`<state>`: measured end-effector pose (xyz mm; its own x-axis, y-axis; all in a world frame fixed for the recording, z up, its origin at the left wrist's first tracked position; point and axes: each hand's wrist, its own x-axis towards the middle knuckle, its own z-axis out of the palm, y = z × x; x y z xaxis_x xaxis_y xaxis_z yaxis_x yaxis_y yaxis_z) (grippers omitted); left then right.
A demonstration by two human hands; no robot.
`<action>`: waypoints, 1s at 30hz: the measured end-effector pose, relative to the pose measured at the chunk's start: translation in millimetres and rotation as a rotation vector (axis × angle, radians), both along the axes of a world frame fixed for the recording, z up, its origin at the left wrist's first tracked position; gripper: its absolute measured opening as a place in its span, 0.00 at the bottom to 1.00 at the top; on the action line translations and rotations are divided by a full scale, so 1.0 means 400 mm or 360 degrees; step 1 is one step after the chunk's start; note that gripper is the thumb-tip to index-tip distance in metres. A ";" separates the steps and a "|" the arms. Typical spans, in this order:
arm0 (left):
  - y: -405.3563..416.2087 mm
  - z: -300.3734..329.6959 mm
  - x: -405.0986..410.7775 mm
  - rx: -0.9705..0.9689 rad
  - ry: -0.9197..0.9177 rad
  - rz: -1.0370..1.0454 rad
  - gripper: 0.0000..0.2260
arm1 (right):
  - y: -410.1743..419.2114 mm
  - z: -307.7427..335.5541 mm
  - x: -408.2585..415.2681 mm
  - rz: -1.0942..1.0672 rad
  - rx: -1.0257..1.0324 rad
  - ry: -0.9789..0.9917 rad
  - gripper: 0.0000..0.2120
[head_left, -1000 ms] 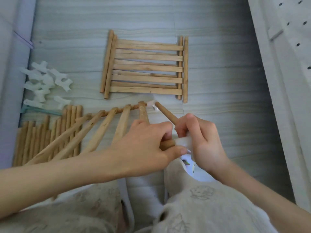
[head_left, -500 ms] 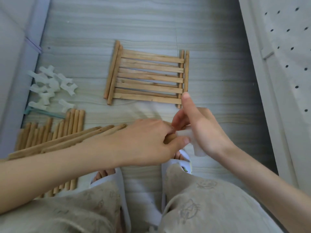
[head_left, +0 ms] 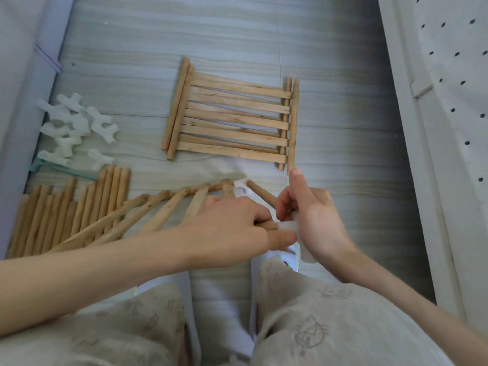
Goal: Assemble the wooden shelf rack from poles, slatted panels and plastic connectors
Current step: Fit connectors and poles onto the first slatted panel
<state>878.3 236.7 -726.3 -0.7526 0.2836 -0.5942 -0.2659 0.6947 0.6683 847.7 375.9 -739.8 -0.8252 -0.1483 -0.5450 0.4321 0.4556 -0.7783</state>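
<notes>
left hand (head_left: 232, 223) grips the slatted panel (head_left: 148, 220); right hand (head_left: 314, 220) pinches a white plastic connector (head_left: 287, 225) and pole (head_left: 261, 193). spare connectors (head_left: 76, 125) lie on the floor (head_left: 343, 154).

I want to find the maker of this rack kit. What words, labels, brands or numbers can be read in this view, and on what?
Readable text: none.
Wooden parts, the slatted panels and the loose poles: no marking shows.
Plastic connectors: plain white, no lettering visible.
Trousers: faint printed cartoon outlines, no letters that can be made out.
White pegboard: holes only.
</notes>
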 end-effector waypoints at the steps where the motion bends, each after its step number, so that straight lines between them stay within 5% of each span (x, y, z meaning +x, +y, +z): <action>1: 0.002 -0.002 0.002 0.0007 0.0005 0.0018 0.19 | 0.001 0.000 0.001 0.0004 0.0021 0.0013 0.31; 13: 0.008 0.002 -0.013 -0.0004 0.0256 0.0028 0.21 | -0.016 0.012 -0.031 0.0018 0.0118 0.0083 0.29; 19: -0.062 0.073 -0.071 0.0104 0.0377 0.0166 0.24 | -0.047 0.074 -0.117 -0.0094 -0.0473 0.0012 0.25; 26: -0.150 0.228 -0.113 0.1068 0.0547 0.0947 0.19 | -0.038 0.170 -0.106 -0.0274 -0.0198 0.0806 0.07; 30: -0.127 0.312 -0.108 0.1557 0.0696 0.1240 0.16 | -0.090 0.255 -0.054 0.0325 -0.0255 0.0843 0.08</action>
<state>835.3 185.8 -601.3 -0.9886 -0.1370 -0.0617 -0.0092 -0.3547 0.9350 826.0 339.7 -638.0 -0.9250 -0.3792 -0.0238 -0.1185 0.3476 -0.9301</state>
